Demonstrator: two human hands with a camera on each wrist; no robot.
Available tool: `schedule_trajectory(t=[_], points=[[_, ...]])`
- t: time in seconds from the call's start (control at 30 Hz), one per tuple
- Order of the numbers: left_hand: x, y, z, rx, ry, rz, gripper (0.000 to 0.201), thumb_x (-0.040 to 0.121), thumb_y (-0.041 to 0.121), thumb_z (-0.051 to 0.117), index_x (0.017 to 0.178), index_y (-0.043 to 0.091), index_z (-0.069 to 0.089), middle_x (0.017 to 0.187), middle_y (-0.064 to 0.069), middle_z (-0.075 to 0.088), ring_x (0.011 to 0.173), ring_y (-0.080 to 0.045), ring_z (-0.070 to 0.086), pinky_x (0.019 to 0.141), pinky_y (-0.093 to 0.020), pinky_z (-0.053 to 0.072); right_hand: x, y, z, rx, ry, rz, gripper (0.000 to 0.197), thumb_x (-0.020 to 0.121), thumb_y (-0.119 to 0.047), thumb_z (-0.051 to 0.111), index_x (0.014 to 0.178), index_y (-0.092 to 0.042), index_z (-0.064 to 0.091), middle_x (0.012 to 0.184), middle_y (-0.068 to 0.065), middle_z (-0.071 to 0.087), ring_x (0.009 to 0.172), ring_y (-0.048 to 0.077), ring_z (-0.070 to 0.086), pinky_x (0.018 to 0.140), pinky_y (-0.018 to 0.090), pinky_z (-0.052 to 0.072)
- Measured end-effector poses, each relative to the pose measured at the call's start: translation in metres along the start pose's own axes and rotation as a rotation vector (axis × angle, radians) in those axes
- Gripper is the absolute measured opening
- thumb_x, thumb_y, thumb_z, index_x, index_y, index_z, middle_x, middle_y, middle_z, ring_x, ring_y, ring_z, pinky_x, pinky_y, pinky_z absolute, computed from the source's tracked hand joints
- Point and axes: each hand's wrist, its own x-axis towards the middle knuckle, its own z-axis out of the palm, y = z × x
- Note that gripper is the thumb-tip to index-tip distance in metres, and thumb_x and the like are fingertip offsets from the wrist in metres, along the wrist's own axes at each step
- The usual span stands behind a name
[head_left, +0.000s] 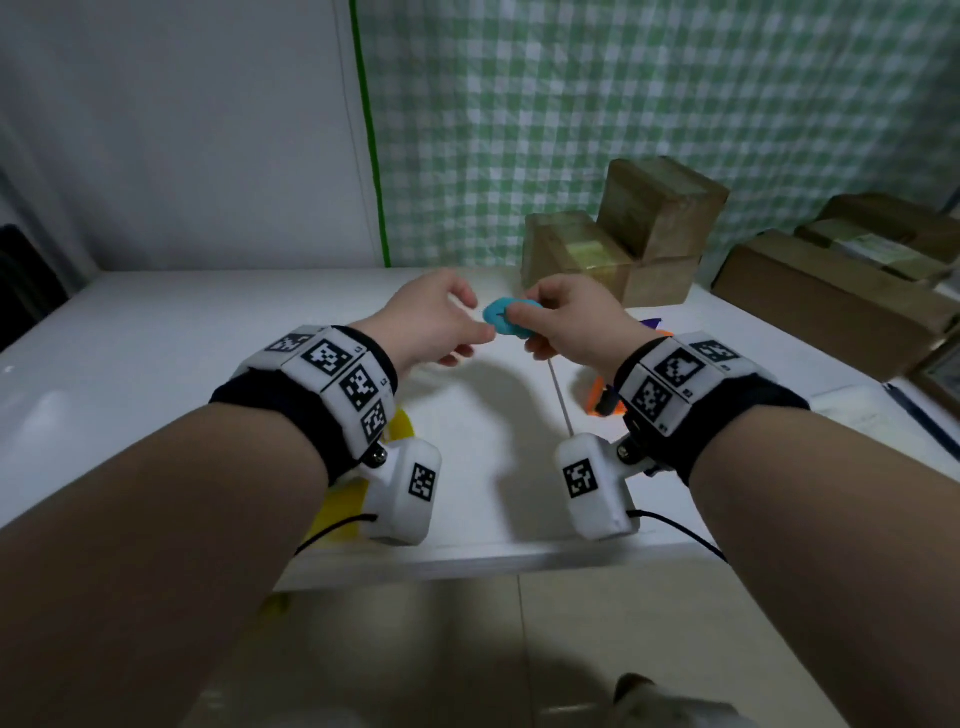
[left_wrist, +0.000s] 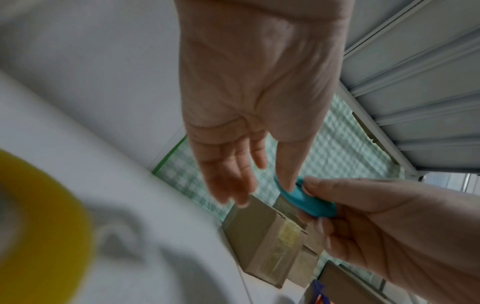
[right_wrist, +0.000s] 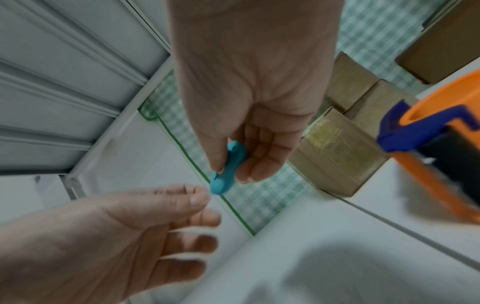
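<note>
Above the white table (head_left: 156, 364), your right hand (head_left: 566, 322) pinches a small blue oval piece (head_left: 506, 317) between thumb and fingertips, clear of the surface. Your left hand (head_left: 431, 322) is spread with relaxed fingers and grips nothing. Its thumb (left_wrist: 287, 164) sits at the piece's free end (touching or just short of it, the views don't settle).

The work looks like a two-handed hold or handover. Hold the right pinch firm behind the middle, close the left thumb and forefinger on the exposed end, and let go only once that second grip is sure.

The piece's long axis runs outward from your right fingertips, with its free end pointing across at the left thumb. Its narrow edge faces the right wrist camera. Beyond the grip stand cardboard boxes (head_left: 623, 244).
</note>
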Motion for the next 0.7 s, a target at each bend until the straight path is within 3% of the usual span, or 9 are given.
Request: schedule_trajectory(t=[0.07, 0.13, 0.3, 0.33, 0.4, 0.47, 0.57, 0.63, 0.7], points=[[-0.019, -0.008, -0.008, 0.247, 0.027, -0.080, 0.036, 0.080, 0.023, 0.070, 0.108, 0.010, 0.053, 0.097, -0.013, 0.062, 0.078, -0.024, 0.062, 0.072, -0.036, 0.052, -0.016, 0.007, 0.004, -0.009, 0.034, 0.037, 0.016, 0.089, -0.020, 0.060, 0.075, -0.016, 0.055, 0.075, 0.009, 0.064, 0.055, 0.014, 0.062, 0.049, 0.019, 0.055], [-0.039, -0.017, -0.016, 0.546, -0.007, -0.143, 0.048, 0.081, 0.033, 0.068, 0.119, 0.009, 0.052, 0.113, -0.013, 0.061, 0.093, -0.026, 0.060, 0.078, -0.032, 0.047, -0.030, 0.017, 0.009, -0.048, 0.033, 0.102, 0.006, 0.090, -0.019, 0.058, 0.086, -0.014, 0.056, 0.084, 0.010, 0.064, 0.054, 0.016, 0.063, 0.038, 0.017, 0.049], [-0.069, -0.048, -0.018, 0.859, -0.227, -0.338, 0.100, 0.073, 0.053, 0.069, 0.149, 0.017, 0.015, 0.151, -0.007, 0.034, 0.133, -0.029, 0.039, 0.102, -0.039, 0.040, -0.055, 0.041, 0.023, -0.186, -0.027, 0.230, 0.015, 0.090, -0.011, 0.056, 0.104, -0.015, 0.059, 0.101, 0.013, 0.060, 0.055, 0.018, 0.060, 0.042, 0.017, 0.052], [-0.071, -0.054, -0.016, 0.877, -0.242, -0.322, 0.104, 0.073, 0.049, 0.071, 0.150, 0.018, 0.010, 0.154, -0.006, 0.030, 0.137, -0.029, 0.035, 0.106, -0.041, 0.037, -0.058, 0.045, 0.027, -0.214, -0.055, 0.254, 0.020, 0.091, -0.012, 0.057, 0.110, -0.013, 0.061, 0.102, 0.012, 0.059, 0.062, 0.022, 0.063, 0.048, 0.019, 0.056], [-0.075, -0.059, -0.012, 0.896, -0.228, -0.262, 0.103, 0.075, 0.038, 0.072, 0.151, 0.019, 0.005, 0.155, -0.006, 0.028, 0.140, -0.028, 0.031, 0.108, -0.039, 0.034, -0.064, 0.052, 0.032, -0.300, -0.122, 0.278, 0.030, 0.090, -0.017, 0.059, 0.120, -0.011, 0.059, 0.114, 0.012, 0.061, 0.088, 0.029, 0.069, 0.074, 0.035, 0.061], [-0.077, -0.056, -0.011, 0.875, -0.179, -0.205, 0.097, 0.078, 0.029, 0.070, 0.151, 0.021, 0.006, 0.154, -0.007, 0.031, 0.139, -0.027, 0.033, 0.107, -0.036, 0.034, -0.070, 0.053, 0.032, -0.460, -0.179, 0.265, 0.040, 0.090, -0.022, 0.059, 0.129, -0.014, 0.055, 0.129, 0.011, 0.058, 0.111, 0.031, 0.062, 0.093, 0.040, 0.054], [-0.076, -0.045, -0.020, 0.679, -0.062, -0.158, 0.090, 0.078, 0.024, 0.070, 0.150, 0.022, 0.015, 0.152, -0.009, 0.033, 0.137, -0.028, 0.036, 0.107, -0.035, 0.035, -0.073, 0.041, 0.026, -0.496, -0.161, 0.219, 0.044, 0.091, -0.029, 0.055, 0.133, -0.016, 0.052, 0.136, 0.011, 0.053, 0.118, 0.028, 0.057, 0.099, 0.037, 0.048], [-0.075, -0.037, -0.028, 0.374, 0.013, -0.164, 0.086, 0.078, 0.018, 0.072, 0.148, 0.028, 0.022, 0.149, -0.012, 0.038, 0.131, -0.028, 0.043, 0.099, -0.039, 0.045, -0.074, 0.026, 0.023, -0.308, -0.125, 0.198, 0.039, 0.092, -0.033, 0.052, 0.127, -0.018, 0.055, 0.126, 0.009, 0.060, 0.103, 0.026, 0.063, 0.088, 0.037, 0.054], [-0.079, -0.028, -0.030, 0.036, 0.038, -0.170, 0.082, 0.080, 0.009, 0.070, 0.146, 0.031, 0.026, 0.137, -0.018, 0.050, 0.113, -0.030, 0.057, 0.077, -0.035, 0.052, -0.077, 0.009, 0.024, -0.045, -0.138, 0.201, 0.039, 0.094, -0.034, 0.050, 0.129, -0.018, 0.053, 0.112, 0.007, 0.063, 0.082, 0.022, 0.062, 0.069, 0.032, 0.054]])
